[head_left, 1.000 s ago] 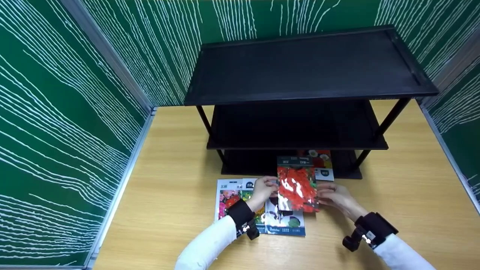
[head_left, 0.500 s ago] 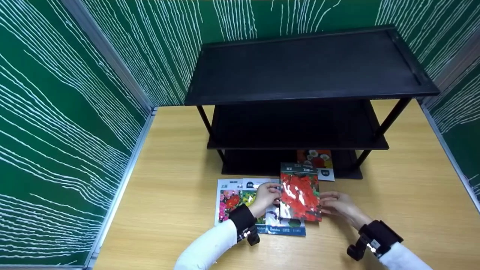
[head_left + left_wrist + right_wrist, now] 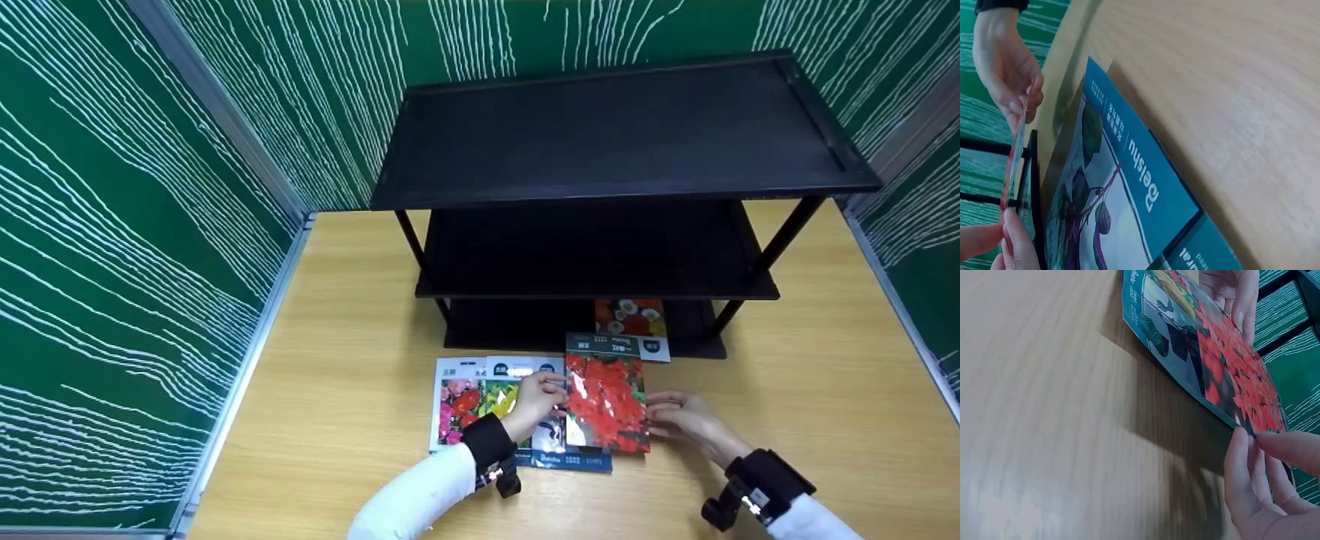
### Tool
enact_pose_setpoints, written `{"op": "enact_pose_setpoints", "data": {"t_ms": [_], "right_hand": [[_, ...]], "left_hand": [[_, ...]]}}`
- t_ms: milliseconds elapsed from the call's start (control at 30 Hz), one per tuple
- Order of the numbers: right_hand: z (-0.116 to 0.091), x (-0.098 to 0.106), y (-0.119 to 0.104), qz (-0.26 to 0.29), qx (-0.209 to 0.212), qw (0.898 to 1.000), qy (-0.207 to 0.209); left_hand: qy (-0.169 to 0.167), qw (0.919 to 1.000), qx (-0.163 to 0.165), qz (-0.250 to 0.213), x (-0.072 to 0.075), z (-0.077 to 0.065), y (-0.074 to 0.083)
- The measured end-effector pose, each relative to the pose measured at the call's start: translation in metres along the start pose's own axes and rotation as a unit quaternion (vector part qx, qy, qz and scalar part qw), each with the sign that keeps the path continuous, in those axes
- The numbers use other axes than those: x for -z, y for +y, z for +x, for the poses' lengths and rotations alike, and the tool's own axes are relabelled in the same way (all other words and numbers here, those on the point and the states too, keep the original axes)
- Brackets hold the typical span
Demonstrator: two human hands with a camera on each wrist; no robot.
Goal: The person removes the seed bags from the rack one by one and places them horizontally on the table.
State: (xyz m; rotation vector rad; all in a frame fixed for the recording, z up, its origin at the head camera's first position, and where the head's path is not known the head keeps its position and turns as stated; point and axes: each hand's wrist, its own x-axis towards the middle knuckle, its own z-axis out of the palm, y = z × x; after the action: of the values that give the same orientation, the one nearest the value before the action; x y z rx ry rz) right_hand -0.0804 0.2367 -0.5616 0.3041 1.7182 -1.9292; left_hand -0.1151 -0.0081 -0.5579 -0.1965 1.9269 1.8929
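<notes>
A seed packet with red flowers (image 3: 606, 401) is held raised over the table between both hands. My left hand (image 3: 534, 405) pinches its left edge between thumb and fingers. At the opposite edge, my right hand (image 3: 696, 427) pinches the packet, as the right wrist view also shows at the fingertips (image 3: 1237, 444). Beneath, a row of packets lies on the table: one with pink and red flowers (image 3: 459, 405), one with yellow flowers (image 3: 498, 396) and one with purple pods (image 3: 1081, 197). The red packet and left hand partly cover this row.
A black three-tier rack (image 3: 622, 135) stands behind the hands. On its bottom shelf (image 3: 502, 322) lies another flower packet (image 3: 637, 324), its front edge overhanging and partly covered by the red packet. Green walls with white lines (image 3: 112, 262) enclose the wooden table (image 3: 322, 390).
Both hands have drawn the red-flower packet toward the person and slightly right, away from the rack. The row of packets and the one on the shelf have stayed put.
</notes>
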Motion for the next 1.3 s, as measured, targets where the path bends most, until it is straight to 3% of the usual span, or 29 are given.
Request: {"op": "enact_pose_setpoints", "data": {"t_ms": [200, 233, 333, 433, 467, 900, 1100, 1300], "right_hand": [[-0.004, -0.001, 0.0, -0.003, -0.013, 1.0, 0.004], [-0.005, -0.001, 0.0, -0.004, -0.012, 1.0, 0.002], [-0.006, -0.001, 0.001, -0.007, -0.009, 1.0, 0.003], [-0.006, 0.0, 0.004, -0.016, -0.005, 1.0, 0.007], [-0.006, 0.0, 0.005, -0.018, -0.004, 1.0, 0.01], [-0.008, 0.0, 0.011, -0.015, -0.017, 0.999, 0.028], [-0.007, -0.001, 0.013, -0.031, -0.026, 0.998, 0.039], [-0.008, -0.001, 0.016, -0.063, -0.009, 0.998, 0.028]], "left_hand": [[-0.001, 1.0, 0.001, 0.007, -0.001, 0.003, -0.009], [-0.009, 0.9998, -0.017, 0.003, -0.001, 0.006, -0.013], [-0.015, 0.9995, -0.025, 0.004, -0.001, 0.006, -0.018], [-0.012, 0.9997, -0.021, -0.004, -0.003, 0.004, -0.017], [-0.005, 1.0, -0.006, 0.0, -0.005, 0.001, -0.014], [-0.012, 0.9999, -0.01, 0.007, -0.01, -0.001, -0.022], [-0.004, 0.9998, -0.006, 0.019, -0.01, -0.004, -0.023], [0.002, 0.9997, -0.016, 0.02, -0.013, -0.006, -0.026]]}}
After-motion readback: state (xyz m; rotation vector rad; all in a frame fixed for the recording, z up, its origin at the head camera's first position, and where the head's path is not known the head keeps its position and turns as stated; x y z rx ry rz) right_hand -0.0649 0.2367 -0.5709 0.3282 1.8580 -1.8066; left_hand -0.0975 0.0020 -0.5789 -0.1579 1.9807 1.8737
